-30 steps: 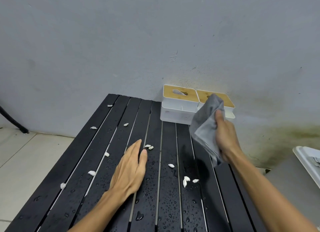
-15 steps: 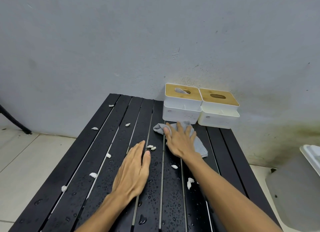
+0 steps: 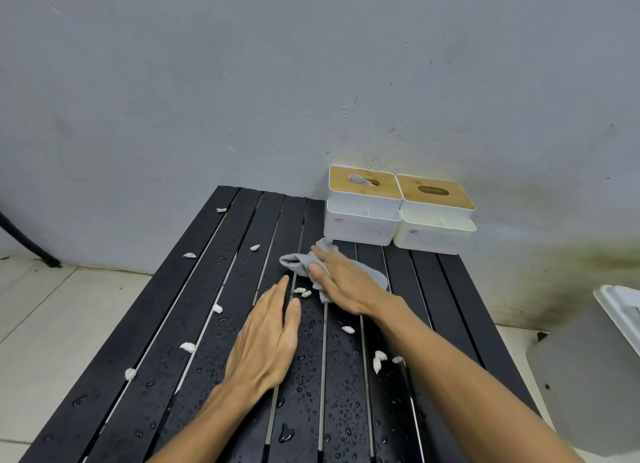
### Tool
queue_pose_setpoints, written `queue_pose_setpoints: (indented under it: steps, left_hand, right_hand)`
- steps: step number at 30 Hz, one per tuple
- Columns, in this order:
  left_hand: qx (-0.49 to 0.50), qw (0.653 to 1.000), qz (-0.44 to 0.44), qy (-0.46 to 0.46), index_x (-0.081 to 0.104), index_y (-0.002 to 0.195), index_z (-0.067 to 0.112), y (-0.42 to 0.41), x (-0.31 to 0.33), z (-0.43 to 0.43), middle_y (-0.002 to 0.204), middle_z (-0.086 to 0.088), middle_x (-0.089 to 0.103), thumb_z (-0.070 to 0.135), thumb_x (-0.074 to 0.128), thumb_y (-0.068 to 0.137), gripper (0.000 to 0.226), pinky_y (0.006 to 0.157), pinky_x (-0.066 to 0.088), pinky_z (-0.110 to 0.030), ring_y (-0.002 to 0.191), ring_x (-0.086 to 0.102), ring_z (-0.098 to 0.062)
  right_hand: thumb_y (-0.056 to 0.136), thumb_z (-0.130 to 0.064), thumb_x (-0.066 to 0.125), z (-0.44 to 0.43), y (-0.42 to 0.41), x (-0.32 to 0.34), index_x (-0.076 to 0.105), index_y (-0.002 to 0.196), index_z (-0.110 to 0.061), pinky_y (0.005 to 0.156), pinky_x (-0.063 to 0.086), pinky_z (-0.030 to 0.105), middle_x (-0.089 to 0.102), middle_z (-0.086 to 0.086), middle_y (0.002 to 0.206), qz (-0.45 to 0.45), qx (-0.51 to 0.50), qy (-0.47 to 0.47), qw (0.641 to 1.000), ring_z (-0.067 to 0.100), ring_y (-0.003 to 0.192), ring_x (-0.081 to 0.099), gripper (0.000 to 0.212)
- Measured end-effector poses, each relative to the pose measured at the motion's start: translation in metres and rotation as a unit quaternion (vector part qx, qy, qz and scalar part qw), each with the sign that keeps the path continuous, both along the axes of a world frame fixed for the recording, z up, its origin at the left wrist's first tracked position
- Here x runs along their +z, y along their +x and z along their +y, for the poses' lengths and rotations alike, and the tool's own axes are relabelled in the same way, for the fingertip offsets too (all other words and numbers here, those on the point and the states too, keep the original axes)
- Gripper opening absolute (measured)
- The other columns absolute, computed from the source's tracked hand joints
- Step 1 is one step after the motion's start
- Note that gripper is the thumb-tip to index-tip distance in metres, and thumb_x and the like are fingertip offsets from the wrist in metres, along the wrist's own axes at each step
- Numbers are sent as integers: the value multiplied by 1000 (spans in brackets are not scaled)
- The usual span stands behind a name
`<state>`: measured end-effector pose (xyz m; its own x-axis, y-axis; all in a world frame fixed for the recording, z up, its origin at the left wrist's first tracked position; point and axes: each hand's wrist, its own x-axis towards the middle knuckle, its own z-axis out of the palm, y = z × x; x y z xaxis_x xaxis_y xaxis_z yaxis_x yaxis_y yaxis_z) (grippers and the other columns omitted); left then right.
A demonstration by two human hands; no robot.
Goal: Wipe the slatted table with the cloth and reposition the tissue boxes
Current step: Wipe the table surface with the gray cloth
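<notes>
Cloth (image 3: 298, 261) down on the table (image 3: 450, 306), and our right hand (image 3: 346, 284) is spread on top of it, fingers straight and together, pressing it flat rather than clutching it. It sits at the far middle of the slats, just this side of the left box (image 3: 362, 220). A bunched corner is almost at that box's near wall, and we cannot tell whether it touches. The right box (image 3: 434, 230) stands hard against its neighbour, both at the far right corner by the wall (image 3: 311, 81).

Now the geometry that matters. The slats run near to far, and the mess lies near and left of the cloth. Drops (image 3: 311, 358) bead the middle slats, and white scraps (image 3: 347, 329) are scattered from the far left edge to the near right. So the wet ground is toward us from the right hand, and we judge a pull along the slats the natural stroke.

Our left hand (image 3: 266, 338) lies flat on the table, fingers straight, holding nothing, its fingertips just near-left of the cloth with two scraps between. It sits in the lane of any leftward sweep, so it would have to lift. The right hand is also the nearer one to the boxes, and the strip under them is not yet wiped.
</notes>
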<state>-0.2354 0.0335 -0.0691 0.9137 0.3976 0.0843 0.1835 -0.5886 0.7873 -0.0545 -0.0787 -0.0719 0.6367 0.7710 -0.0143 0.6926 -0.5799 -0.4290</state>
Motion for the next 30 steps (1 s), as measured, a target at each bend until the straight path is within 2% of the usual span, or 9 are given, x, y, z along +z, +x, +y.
queue_pose_setpoints:
  steps: [7, 10, 14, 16, 18, 21, 24, 27, 30]
  left_hand:
    - [2, 999, -19, -30, 19, 155, 33, 0, 0, 4, 156, 15, 31, 47, 23, 102, 55, 102, 25, -22, 141, 31, -4]
    - [-4, 1000, 2, -21, 24, 154, 32, -1, 0, 3, 158, 14, 29, 48, 22, 102, 54, 109, 20, -23, 144, 24, -3]
    - [-10, 1000, 22, 3, 24, 154, 31, -1, 1, -1, 161, 10, 24, 47, 22, 103, 54, 115, 4, -18, 148, 13, -3]
    - [-10, 1000, 23, 5, 24, 155, 30, 0, 1, -1, 161, 10, 23, 45, 23, 104, 53, 112, 1, -15, 148, 12, -3]
    - [-6, 1000, 20, -3, 23, 155, 31, 0, 0, 0, 161, 11, 24, 47, 22, 103, 54, 114, 4, -18, 148, 13, -3]
    - [-4, 1000, 4, -16, 22, 155, 33, 0, -1, 2, 160, 14, 26, 48, 22, 103, 54, 116, 14, -26, 147, 19, -3]
    - [1, 1000, -5, -29, 24, 154, 32, 1, -3, 4, 159, 15, 27, 46, 22, 103, 53, 112, 18, -24, 145, 23, -2]
    - [0, 998, -21, -57, 26, 154, 31, 4, -7, 7, 158, 12, 31, 54, 19, 95, 63, 109, 20, -21, 142, 28, -2]
    - [5, 995, -37, -88, 28, 153, 28, 5, -10, 9, 157, 10, 34, 54, 19, 92, 68, 108, 22, -22, 139, 31, 1]
  right_hand:
    - [111, -37, 24, -58, -60, 30, 50, 140, -31, 98, 43, 26, 59, -1, 108, 26, 118, 48, 991, 16, 105, 57, 40]
    - [103, -57, 25, -88, -82, 34, 71, 90, -8, 65, 43, 20, 63, -8, 68, 104, 19, 133, 985, 6, 65, 59, 69]
    - [100, -63, 31, -102, -64, 50, 49, 52, -22, 53, 34, 18, 52, -6, 52, 104, -161, 237, 952, 4, 49, 46, 65]
    - [105, -50, 26, -98, -48, 58, 54, 64, -30, 58, 36, 14, 59, -7, 67, 45, -184, 189, 964, 5, 63, 56, 53]
    - [106, -50, 18, -91, -29, 47, 66, 112, -30, 78, 43, 24, 64, 5, 106, 22, -156, 116, 981, 17, 94, 62, 52]
    - [96, -73, 5, -71, -17, 19, 36, 153, -31, 110, 36, 42, 46, 7, 146, 0, -106, 40, 994, 27, 136, 44, 78]
    - [98, -70, 9, -50, -32, 5, 36, 153, -18, 121, 22, 50, 28, 5, 162, -21, -63, 18, 998, 28, 151, 20, 80]
    - [106, -56, 16, -54, -59, 5, 32, 156, -26, 126, 9, 38, 18, -6, 166, -18, 58, 10, 998, 13, 154, 6, 61]
    - [109, -44, 23, -71, -74, 14, 63, 131, -29, 114, 32, 22, 55, -17, 143, 60, 89, 75, 991, -3, 136, 43, 48]
